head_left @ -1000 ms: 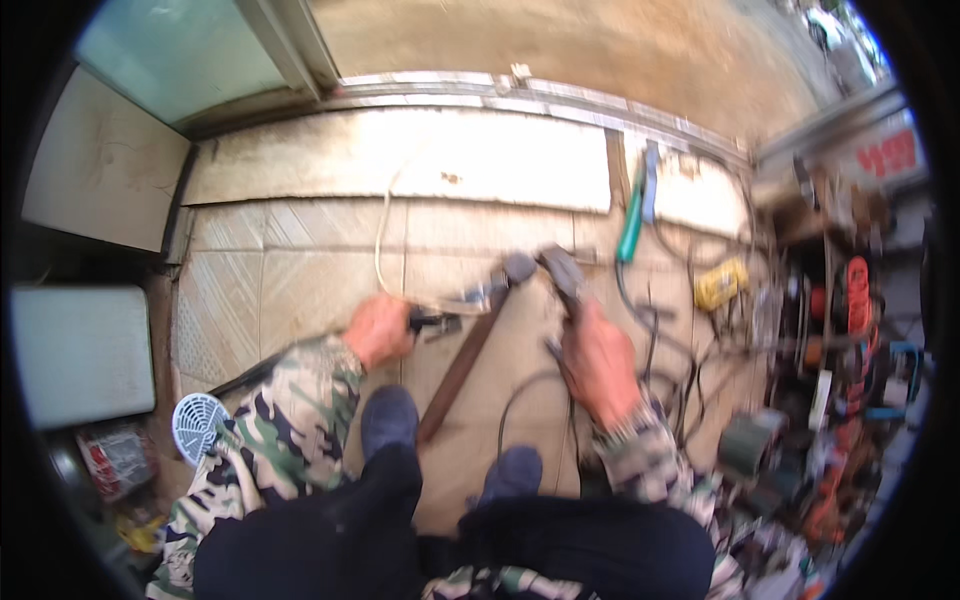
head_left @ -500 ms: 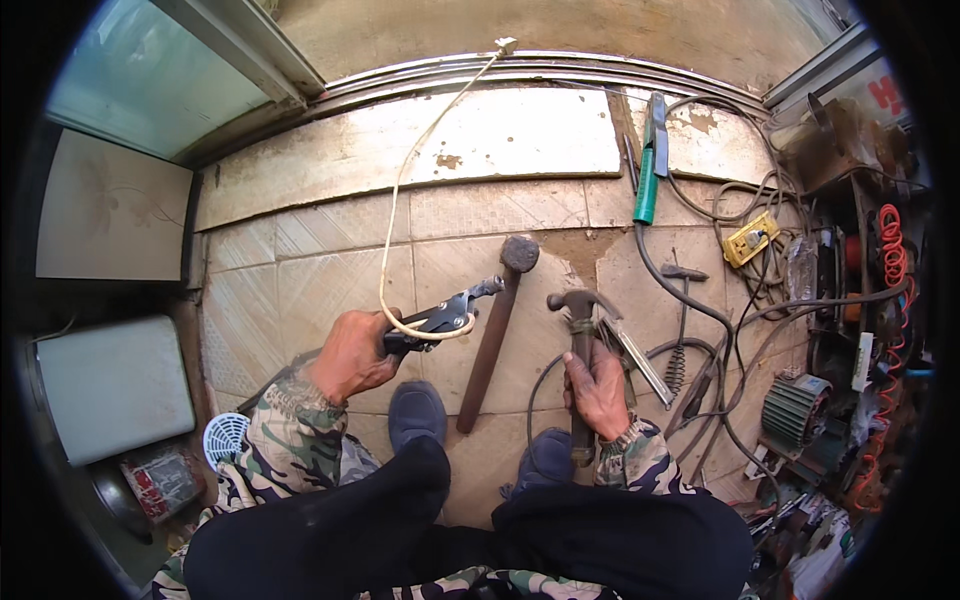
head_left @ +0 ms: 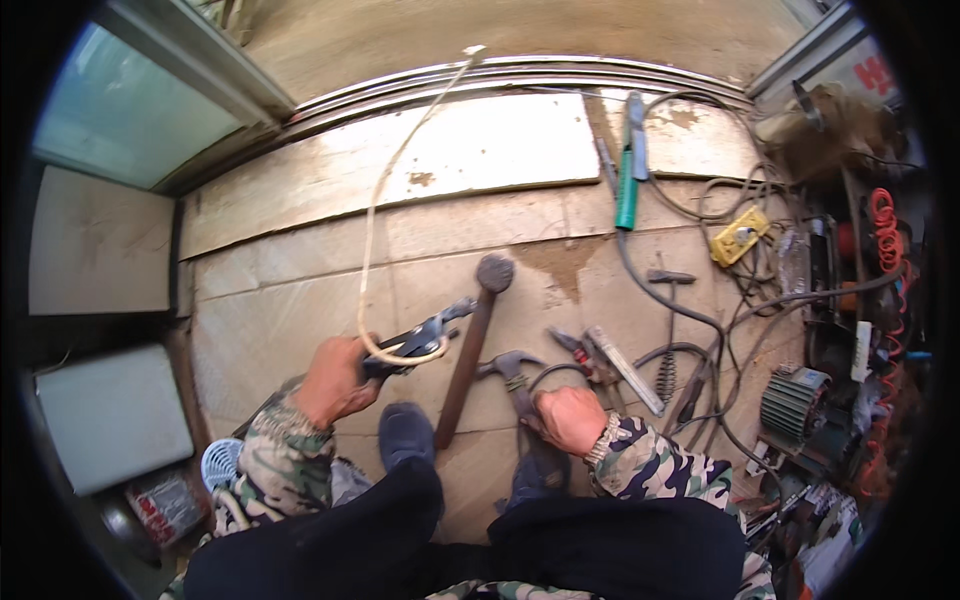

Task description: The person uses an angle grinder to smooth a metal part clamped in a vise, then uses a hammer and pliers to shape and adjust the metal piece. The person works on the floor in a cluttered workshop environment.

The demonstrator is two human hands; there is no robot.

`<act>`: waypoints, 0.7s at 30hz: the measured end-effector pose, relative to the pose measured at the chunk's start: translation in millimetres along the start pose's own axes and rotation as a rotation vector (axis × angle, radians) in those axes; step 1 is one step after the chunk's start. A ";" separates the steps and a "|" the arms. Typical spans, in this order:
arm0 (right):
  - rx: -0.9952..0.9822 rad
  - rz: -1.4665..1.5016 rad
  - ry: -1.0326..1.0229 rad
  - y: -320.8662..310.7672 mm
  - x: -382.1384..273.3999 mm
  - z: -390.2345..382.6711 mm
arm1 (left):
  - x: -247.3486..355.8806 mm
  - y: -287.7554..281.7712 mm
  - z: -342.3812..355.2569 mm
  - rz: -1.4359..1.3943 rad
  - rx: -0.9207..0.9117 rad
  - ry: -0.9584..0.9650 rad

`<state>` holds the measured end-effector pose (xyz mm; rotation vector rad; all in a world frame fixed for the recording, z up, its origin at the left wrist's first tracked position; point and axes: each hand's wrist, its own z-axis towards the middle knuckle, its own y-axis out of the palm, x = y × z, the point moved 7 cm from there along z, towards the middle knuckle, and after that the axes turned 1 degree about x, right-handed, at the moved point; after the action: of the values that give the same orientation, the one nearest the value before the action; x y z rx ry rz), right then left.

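My left hand (head_left: pixel 336 382) is closed round the dark handles of a plier-like tool (head_left: pixel 418 343) with a riveted metal head, which points up and right. A cream cord (head_left: pixel 371 235) loops by it and runs to a plug at the threshold. My right hand (head_left: pixel 572 420) grips a claw hammer (head_left: pixel 513 368) low over my right shoe, its head turned toward the left. Between the hands a long-handled sledgehammer (head_left: pixel 468 345) lies on the tiles. Red-handled pliers (head_left: pixel 570 346) and a pale metal bar (head_left: pixel 625 370) lie beyond my right hand.
A green welding electrode holder (head_left: pixel 627 190) lies across the boards (head_left: pixel 400 165). To the right are a chipping hammer (head_left: pixel 671 277) with a coiled handle, tangled cables, a yellow socket box (head_left: pixel 740 236) and a green motor (head_left: pixel 793 403). A white stool-like box (head_left: pixel 115 420) stands left.
The claw hammer has moved left with my right hand, and its head has swung leftward. The red-handled pliers now show. The whole view has shifted slightly.
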<state>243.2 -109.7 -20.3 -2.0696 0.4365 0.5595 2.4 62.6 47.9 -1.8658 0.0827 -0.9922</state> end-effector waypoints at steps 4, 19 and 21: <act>0.465 -0.126 0.036 -120.6 49.3 51.5 | -15.5 11.2 -4.9 -0.046 -0.075 -0.147; 0.514 -0.545 0.528 -198.9 153.9 191.1 | -19.1 26.1 7.3 -0.008 -0.146 -0.103; 0.533 -0.500 0.506 -206.4 157.3 190.4 | -18.7 27.5 11.7 -0.025 -0.144 -0.094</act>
<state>437.2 144.9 -53.8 -1.6833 0.2915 -0.3584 7.3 65.5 13.1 -2.0468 0.0765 -0.9350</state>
